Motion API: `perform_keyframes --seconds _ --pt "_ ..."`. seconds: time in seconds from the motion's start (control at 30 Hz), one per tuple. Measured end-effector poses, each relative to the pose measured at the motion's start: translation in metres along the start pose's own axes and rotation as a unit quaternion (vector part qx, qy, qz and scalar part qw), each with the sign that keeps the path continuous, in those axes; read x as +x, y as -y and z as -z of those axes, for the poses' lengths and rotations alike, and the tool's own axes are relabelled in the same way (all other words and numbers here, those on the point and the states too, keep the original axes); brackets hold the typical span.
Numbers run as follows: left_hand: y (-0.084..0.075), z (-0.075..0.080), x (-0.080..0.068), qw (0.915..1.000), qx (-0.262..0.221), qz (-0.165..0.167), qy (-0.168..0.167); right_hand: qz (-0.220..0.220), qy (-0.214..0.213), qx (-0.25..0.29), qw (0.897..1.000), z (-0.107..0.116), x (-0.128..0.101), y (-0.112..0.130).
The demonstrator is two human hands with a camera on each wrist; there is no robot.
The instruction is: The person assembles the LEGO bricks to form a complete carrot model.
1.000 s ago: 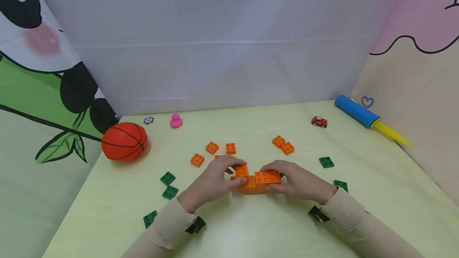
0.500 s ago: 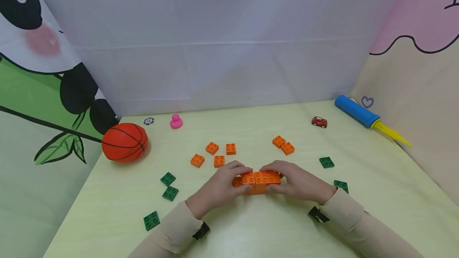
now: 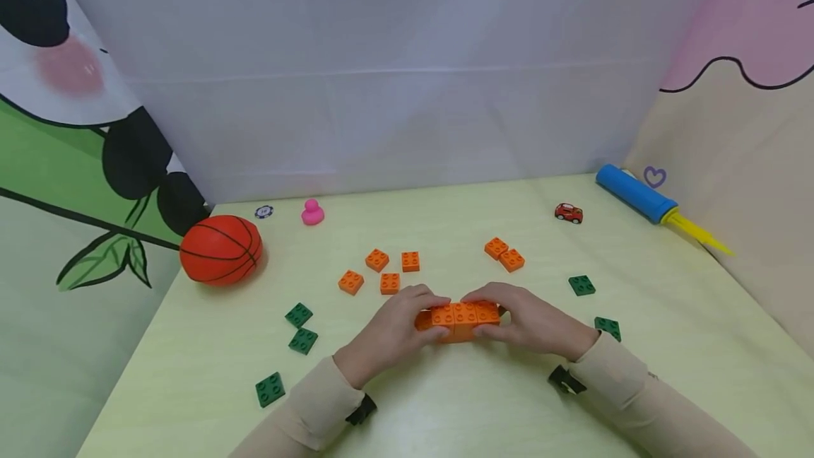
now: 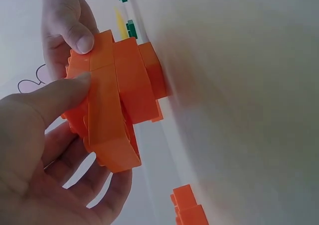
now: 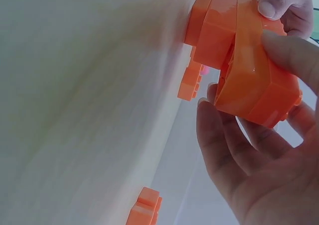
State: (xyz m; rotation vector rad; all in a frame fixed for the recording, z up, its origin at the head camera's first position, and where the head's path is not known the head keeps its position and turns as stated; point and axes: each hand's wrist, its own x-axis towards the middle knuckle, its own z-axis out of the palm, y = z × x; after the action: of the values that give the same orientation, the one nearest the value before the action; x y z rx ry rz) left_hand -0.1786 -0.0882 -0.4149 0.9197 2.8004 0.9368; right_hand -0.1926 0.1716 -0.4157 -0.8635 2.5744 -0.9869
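In the middle of the table stands a stack of orange toy building bricks [image 3: 464, 314], gripped from both sides. My left hand [image 3: 396, 327] pinches its upper left end, thumb in front and fingers behind. My right hand [image 3: 529, 321] holds the upper right end the same way. A row of bricks tops the stack, flush side by side. From the left wrist view, the stack's lowest brick [image 4: 154, 68] is narrower than the layers above it. In the right wrist view the long upper layer [image 5: 244, 80] overhangs the lower ones.
Several loose orange bricks [image 3: 390, 283] lie behind the left hand, and two more orange bricks [image 3: 496, 248] lie back right. Green bricks [image 3: 270, 389] are scattered on both sides. Farther off are a basketball [image 3: 221, 249], a pink toy [image 3: 312, 213], a red toy car [image 3: 569, 213] and a blue-yellow pump toy [image 3: 636, 193].
My left hand has moved right and slightly down, and the raised brick it held now sits level in the top row. My right hand has kept its grip in place.
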Motion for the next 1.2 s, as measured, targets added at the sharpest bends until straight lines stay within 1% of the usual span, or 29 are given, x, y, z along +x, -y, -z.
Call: perform_keyframes --seconds 0.1,0.17,0.27,0.33,0.4,0.47,0.53,0.6,0.67,0.73,0.77,0.97,1.2 --pt "-0.002 0.002 0.001 0.9998 0.018 0.004 0.009 0.001 0.002 -0.001 1.0 0.001 0.0 0.0" --pt "-0.002 0.005 0.001 0.9993 0.025 0.008 0.027 0.004 0.003 -0.003 1.0 0.001 0.0 0.0" --pt "0.003 0.016 -0.001 0.9984 0.0 0.022 0.052 0.01 0.003 -0.002 1.0 0.001 -0.001 -0.001" --pt "0.011 0.028 -0.004 0.997 -0.023 0.052 0.053 0.014 0.004 -0.001 1.0 0.001 0.0 -0.001" --pt "0.021 0.041 -0.007 0.9962 -0.028 0.076 0.032 0.014 0.004 0.0 1.0 0.002 0.0 -0.001" --pt "0.034 0.054 -0.009 0.9943 -0.006 0.106 0.009 0.015 0.003 0.001 1.0 0.002 -0.001 -0.001" --pt "0.048 0.062 -0.011 0.9899 0.034 0.138 0.007 0.013 0.003 0.002 1.0 0.002 -0.001 0.0" --pt "0.06 0.066 -0.011 0.9839 0.077 0.159 0.023 0.012 0.003 0.001 1.0 0.001 -0.001 0.0" --pt "0.069 0.068 -0.011 0.9776 0.107 0.175 0.046 0.01 0.003 -0.002 1.0 0.001 -0.002 0.001" --pt "0.074 0.068 -0.012 0.9736 0.127 0.179 0.062 0.009 0.003 -0.005 1.0 0.001 -0.003 0.001" --pt "0.076 0.067 -0.012 0.9732 0.131 0.177 0.065 0.01 0.003 -0.005 1.0 0.001 -0.003 0.001" --pt "0.08 0.062 -0.013 0.9737 0.135 0.177 0.051 0.013 0.004 -0.007 1.0 0.001 -0.003 0.0" --pt "0.079 0.062 -0.015 0.9701 0.157 0.18 0.042 0.007 0.004 -0.004 1.0 0.002 -0.004 0.0"
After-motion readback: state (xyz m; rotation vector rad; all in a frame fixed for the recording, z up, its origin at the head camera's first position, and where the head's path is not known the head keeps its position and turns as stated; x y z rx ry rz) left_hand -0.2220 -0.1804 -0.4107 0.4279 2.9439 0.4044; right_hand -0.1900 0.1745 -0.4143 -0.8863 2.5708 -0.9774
